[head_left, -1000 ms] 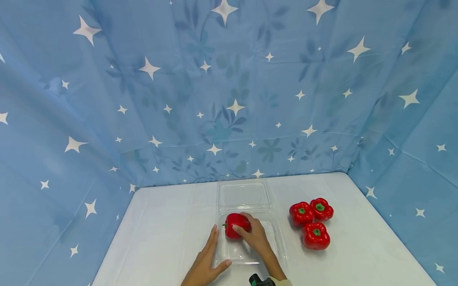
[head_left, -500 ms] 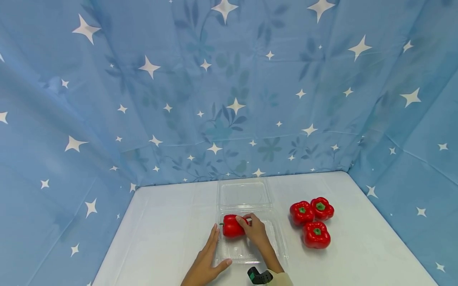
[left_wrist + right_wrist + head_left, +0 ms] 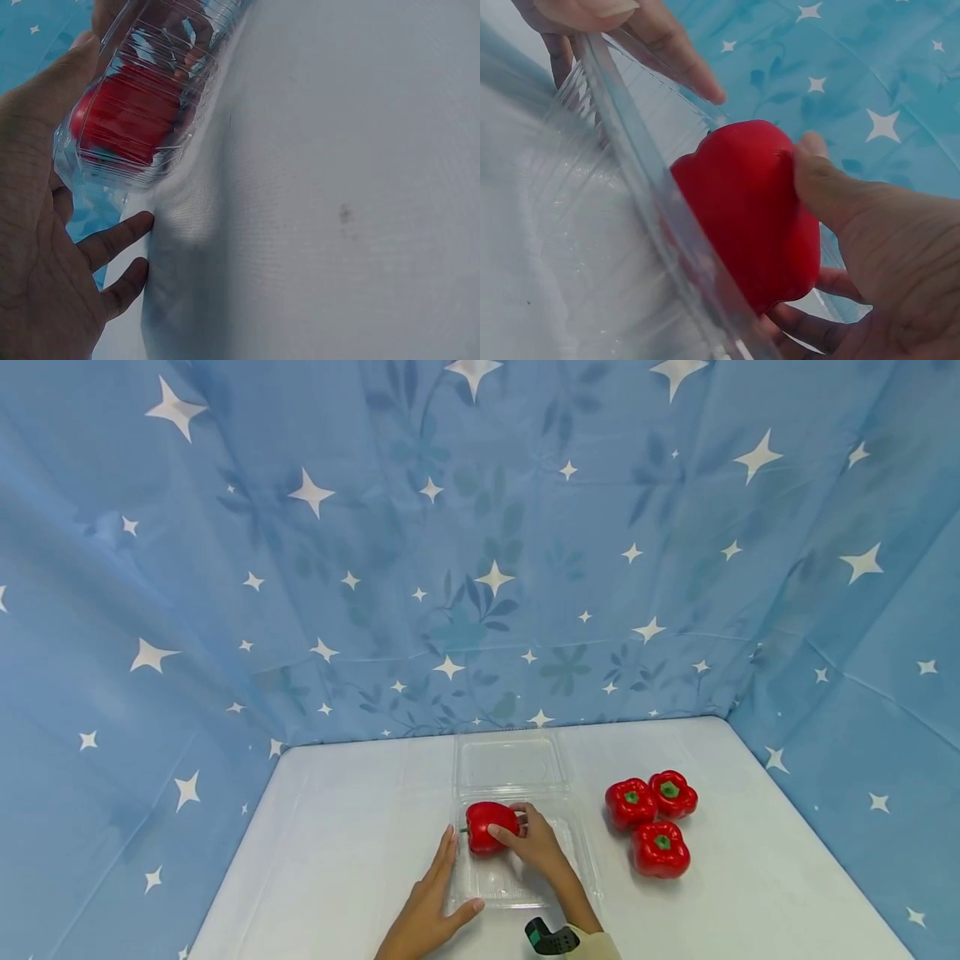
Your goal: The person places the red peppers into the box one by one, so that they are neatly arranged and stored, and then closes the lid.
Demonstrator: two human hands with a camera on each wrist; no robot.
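A red bell pepper point(image 3: 487, 828) lies on its side in the left back part of a clear plastic clamshell box point(image 3: 501, 887), its green stem toward the left wall. My right hand point(image 3: 543, 850) grips the pepper's bottom end, thumb on one side and fingers on the other, as the right wrist view shows the pepper point(image 3: 750, 214) too. Along the box's left side my left hand point(image 3: 426, 910) rests with extended fingers, its thumb spread near the front left corner. Through the ribbed wall the pepper point(image 3: 127, 120) shows red in the left wrist view.
Three more red bell peppers, one at the front point(image 3: 661, 850), one at the left point(image 3: 631, 803) and one at the back point(image 3: 672, 794), stand stem up right of the box. The open lid point(image 3: 512, 763) lies behind it. A star-patterned blue curtain point(image 3: 480, 568) borders the white table point(image 3: 337, 843).
The pepper has shifted slightly left in the box, and my right hand's fingers have changed their hold on its end. My left hand stays along the box's side.
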